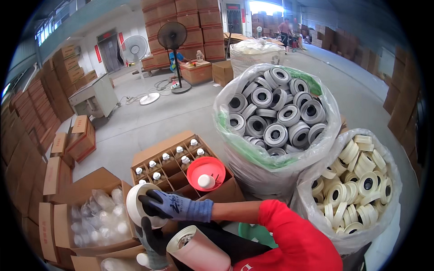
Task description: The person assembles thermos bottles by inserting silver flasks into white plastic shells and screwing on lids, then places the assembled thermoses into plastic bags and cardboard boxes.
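Right hand [178, 206], blue-grey knit glove with dark coated fingers: fingers bent into the mouth of a white round part [134, 207], hooked on its rim. Left hand [153, 246], grey glove with dark fingers, grips the same part's lower edge, fingers narrow on it; some fingertips hidden. So the part sits between both sets of fingers: smooth, rigid-looking, hollow, wide-mouthed, tilted. Writing: dark lettering on the back of the right glove; reddish printed characters on the flap of an open carton [62, 226] left of the fingers; pale mark low on the red top [294, 235]. That carton holds clear, crinkly film-wrapped pieces [106, 214] with white ends. Just right of the left fingers, a pale pinkish cylinder [205, 253] lies tilted, open end toward them, something metallic inside. Beyond the right fingers: brown divided carton [228, 192] with white-capped bottles [165, 156] standing in its cells; shallow red round tray [203, 166] on top, white cap [206, 181] inside. Further right, a large plastic-lined sack [271, 165] of ribbed grey rings [276, 135], and a translucent sack [312, 219] of glossy cream rings [348, 189], some dark-centred.
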Demonstrator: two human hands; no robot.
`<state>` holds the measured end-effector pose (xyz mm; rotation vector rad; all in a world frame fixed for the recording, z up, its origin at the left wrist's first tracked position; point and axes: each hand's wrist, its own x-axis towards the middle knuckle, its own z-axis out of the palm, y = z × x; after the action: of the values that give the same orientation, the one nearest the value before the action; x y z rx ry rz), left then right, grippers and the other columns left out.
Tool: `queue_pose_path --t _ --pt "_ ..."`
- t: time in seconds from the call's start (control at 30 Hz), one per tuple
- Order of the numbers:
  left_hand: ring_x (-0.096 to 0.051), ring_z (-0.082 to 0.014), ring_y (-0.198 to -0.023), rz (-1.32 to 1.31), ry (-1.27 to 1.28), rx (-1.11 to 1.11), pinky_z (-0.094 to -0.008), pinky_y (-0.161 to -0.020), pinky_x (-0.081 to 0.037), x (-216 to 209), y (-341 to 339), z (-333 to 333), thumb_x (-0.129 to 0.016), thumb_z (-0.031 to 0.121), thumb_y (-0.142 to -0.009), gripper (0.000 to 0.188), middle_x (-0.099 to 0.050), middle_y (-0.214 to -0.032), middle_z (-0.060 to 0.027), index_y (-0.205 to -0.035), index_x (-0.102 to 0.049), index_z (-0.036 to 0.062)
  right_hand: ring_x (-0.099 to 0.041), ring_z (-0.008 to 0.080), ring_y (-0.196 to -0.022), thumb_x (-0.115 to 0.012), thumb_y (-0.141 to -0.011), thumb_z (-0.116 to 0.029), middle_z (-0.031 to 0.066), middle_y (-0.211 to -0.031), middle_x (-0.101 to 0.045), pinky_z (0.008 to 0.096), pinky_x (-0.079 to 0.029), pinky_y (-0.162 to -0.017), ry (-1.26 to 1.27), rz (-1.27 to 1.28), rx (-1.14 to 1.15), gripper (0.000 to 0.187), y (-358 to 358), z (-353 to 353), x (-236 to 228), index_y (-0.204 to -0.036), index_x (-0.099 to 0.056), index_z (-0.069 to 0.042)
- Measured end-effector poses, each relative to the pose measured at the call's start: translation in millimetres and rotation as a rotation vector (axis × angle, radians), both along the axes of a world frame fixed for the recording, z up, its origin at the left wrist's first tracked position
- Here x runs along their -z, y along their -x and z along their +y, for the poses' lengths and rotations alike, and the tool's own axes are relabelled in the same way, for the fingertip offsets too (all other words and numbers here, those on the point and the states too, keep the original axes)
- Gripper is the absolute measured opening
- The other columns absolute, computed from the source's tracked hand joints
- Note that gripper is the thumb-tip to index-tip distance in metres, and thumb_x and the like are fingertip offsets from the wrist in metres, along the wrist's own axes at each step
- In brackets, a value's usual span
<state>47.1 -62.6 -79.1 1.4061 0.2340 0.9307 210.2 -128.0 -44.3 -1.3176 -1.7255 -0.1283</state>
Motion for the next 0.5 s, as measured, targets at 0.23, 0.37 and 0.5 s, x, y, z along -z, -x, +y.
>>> queue_pose_path --t 0.23,0.37,0.5 --pt "-0.041 -0.043 -0.13 0.269 -0.792 -0.213 -0.0499 -0.109 -0.029 -21 -5 11 -0.069 0.03 -0.072 0.072 -0.044 -0.142 -0.0218 -0.136 -0.05 0.0015 -0.063 0.016 -0.08 -0.055 -0.094 -0.02 0.0047 -0.092 -0.067 0.03 -0.053 -0.073 0.334 1.12 -0.566 0.023 6 3 31 -0.109 -0.059 -0.003" --pt "-0.053 -0.0401 -0.119 0.241 -0.619 -0.128 -0.0478 -0.104 -0.038 -2 12 24 -0.068 0.039 -0.079 0.065 -0.06 -0.125 -0.021 -0.125 -0.056 -0.0051 -0.059 0.0127 -0.082 -0.059 -0.093 -0.018 -0.0009 -0.093 -0.063 0.0291 -0.051 -0.074 0.502 1.087 -0.757 0.023 0 -17 22 -0.111 -0.061 -0.004" --pt "-0.063 -0.0263 -0.098 0.393 -0.268 -0.026 -0.0392 -0.089 -0.048 25 57 30 -0.062 0.044 -0.087 0.058 -0.067 -0.106 -0.0177 -0.115 -0.062 -0.0062 -0.057 0.0105 -0.076 -0.062 -0.092 -0.023 -0.0018 -0.086 -0.062 0.0279 -0.05 -0.069 0.763 0.542 -0.103 0.024 -30 -16 78 -0.106 -0.064 -0.003"
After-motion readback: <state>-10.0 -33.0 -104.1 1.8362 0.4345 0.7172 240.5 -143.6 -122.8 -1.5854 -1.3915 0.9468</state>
